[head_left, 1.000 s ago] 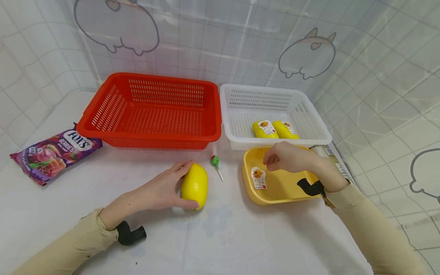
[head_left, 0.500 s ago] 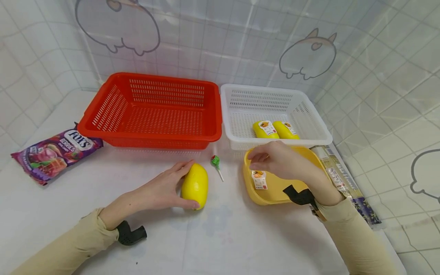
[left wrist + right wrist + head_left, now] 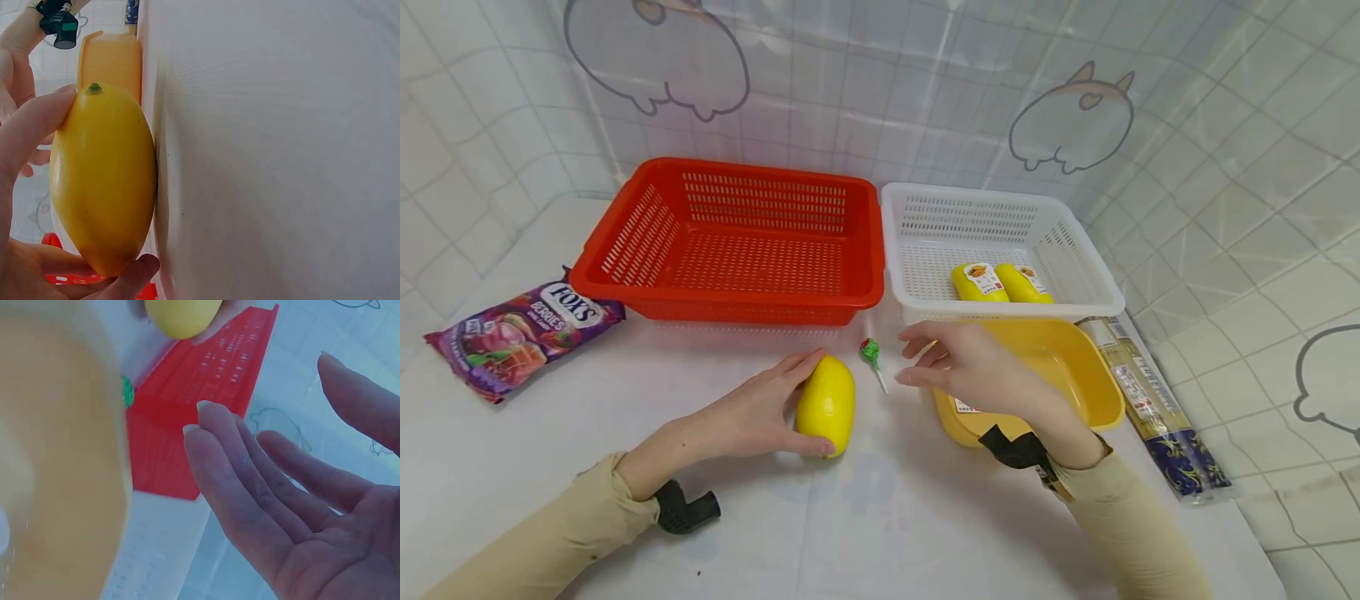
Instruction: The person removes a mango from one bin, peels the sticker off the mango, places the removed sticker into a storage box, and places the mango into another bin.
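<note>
On the white table in the head view lies a yellow mango (image 3: 829, 404). My left hand (image 3: 745, 417) grips it from the left, thumb at its near end and fingers at the far end. The left wrist view shows the mango (image 3: 103, 181) up close, its green stem tip beside the thumb. My right hand (image 3: 970, 367) hovers over the left side of a yellow tub (image 3: 1108, 404), holding nothing, fingers loosely bent towards a green-wrapped lollipop (image 3: 870, 352). Partly hidden under that hand is a mango label (image 3: 964, 407) in the tub.
A red basket (image 3: 730, 304) stands at the back left. Beside it, a white basket (image 3: 917, 304) contains two labelled yellow mangoes (image 3: 981, 283). A purple Fox's candy bag (image 3: 523, 337) lies far left. A long clear-and-blue packet (image 3: 1165, 417) lies right of the tub.
My right hand has moved left and a little towards me, from inside the tub to its left rim, uncovering the packet at right. My left hand and the mango have stayed still.
</note>
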Demonstrator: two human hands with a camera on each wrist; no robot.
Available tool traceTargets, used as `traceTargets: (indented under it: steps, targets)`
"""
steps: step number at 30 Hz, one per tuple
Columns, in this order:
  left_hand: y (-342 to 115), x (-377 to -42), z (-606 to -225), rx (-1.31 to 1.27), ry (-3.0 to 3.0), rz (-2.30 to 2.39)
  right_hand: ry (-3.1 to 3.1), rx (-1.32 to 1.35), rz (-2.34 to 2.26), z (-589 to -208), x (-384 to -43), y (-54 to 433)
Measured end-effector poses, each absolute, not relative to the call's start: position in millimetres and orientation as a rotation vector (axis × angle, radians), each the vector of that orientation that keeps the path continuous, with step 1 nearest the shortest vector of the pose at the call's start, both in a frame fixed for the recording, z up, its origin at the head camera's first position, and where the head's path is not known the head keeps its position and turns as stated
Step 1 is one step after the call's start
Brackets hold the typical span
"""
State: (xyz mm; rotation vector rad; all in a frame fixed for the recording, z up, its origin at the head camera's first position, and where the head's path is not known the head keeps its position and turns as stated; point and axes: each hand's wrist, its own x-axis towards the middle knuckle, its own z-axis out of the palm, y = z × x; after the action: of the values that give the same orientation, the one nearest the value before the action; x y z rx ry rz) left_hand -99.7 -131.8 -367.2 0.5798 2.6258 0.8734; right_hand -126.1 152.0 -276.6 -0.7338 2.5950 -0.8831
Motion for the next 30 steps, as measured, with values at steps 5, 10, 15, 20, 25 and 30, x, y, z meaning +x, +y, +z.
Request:
traceTargets:
  steps: [5,10,15,20,25,30]
  targets:
    - [-132,-100,-368,0.57,2.619,0.877,2.56,-0.744,-0.926,-284,-126,143]
    - [-133,-100,-367,0.582,2.624,0.879,2.516,-0.729,-0.993,-293,-125,135]
    - [-134,-100,-367,0.607,2.625,0.888,2.495,-0.75,-1.047,-300,-122,126]
    - [-135,-101,-368,0.633,2.622,0.911,2.422,-0.82,-1.141,-312,-119,117]
    - [-135,-101,-367,0.632,2.603,0.965,2.384,-0.804,-1.139,-322,-120,108]
    - [-135,-100,-366,0.621,2.587,0.98,2.369,-0.756,-1.124,-332,-122,101]
